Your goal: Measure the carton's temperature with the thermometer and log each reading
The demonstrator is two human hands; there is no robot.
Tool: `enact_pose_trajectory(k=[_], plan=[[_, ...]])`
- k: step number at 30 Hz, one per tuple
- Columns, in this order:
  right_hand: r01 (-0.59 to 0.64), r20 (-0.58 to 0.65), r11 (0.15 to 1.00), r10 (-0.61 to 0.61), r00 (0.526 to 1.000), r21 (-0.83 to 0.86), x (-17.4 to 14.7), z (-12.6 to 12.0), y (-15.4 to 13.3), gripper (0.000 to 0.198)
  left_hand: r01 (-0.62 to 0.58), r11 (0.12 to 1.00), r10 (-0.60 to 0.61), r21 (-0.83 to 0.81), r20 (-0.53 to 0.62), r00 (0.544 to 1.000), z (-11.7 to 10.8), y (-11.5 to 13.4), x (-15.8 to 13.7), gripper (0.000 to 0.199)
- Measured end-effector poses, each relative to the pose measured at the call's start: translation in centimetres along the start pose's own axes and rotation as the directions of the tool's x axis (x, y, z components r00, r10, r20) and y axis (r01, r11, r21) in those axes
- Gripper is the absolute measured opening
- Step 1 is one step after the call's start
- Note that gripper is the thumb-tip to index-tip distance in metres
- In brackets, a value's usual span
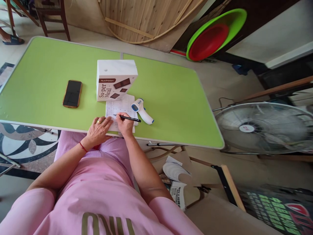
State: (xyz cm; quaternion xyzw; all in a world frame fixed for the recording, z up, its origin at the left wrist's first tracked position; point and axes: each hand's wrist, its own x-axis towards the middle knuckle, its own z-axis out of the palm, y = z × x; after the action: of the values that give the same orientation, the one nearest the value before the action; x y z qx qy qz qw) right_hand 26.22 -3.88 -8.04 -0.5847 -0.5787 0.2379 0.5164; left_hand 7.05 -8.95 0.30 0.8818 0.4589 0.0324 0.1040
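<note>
My right hand (125, 125) is closed around a black pen (130, 118), its tip at the sheet of paper (118, 106) covered in small writing. Flat on the paper's left edge lies my left hand (99, 129), fingers stretched out, with a ring on one finger. Just beyond the paper stands a white box (117, 69) printed "NutriMotion Su-per Meal", partly over the sheet's far end. A white and blue infrared thermometer (144, 112) rests to the right of the pen, on the paper's edge and the table.
A phone (72, 94) in a brown case lies on the green table (168, 98), left of the box. Right of the table is a floor fan (251, 128). Green and red basins (209, 42) lean behind, near a round wooden board (146, 19). A person's foot (11, 39) shows far left.
</note>
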Motion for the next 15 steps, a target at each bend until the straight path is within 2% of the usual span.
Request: enact_pose_trajectory(k=[10,15], plan=[[0.055,-0.092,0.997,-0.050,0.995,0.052,-0.2,-0.4,-0.9,0.038,0.017,1.000,-0.017,0.007,0.045,0.999,-0.5,0.2,0.0,0.081],[0.164,-0.101,0.982,-0.173,0.980,-0.089,1.0,-2.8,-0.7,0.039,0.003,1.000,-0.004,0.023,0.058,0.998,-0.2,0.1,-0.1,0.082]])
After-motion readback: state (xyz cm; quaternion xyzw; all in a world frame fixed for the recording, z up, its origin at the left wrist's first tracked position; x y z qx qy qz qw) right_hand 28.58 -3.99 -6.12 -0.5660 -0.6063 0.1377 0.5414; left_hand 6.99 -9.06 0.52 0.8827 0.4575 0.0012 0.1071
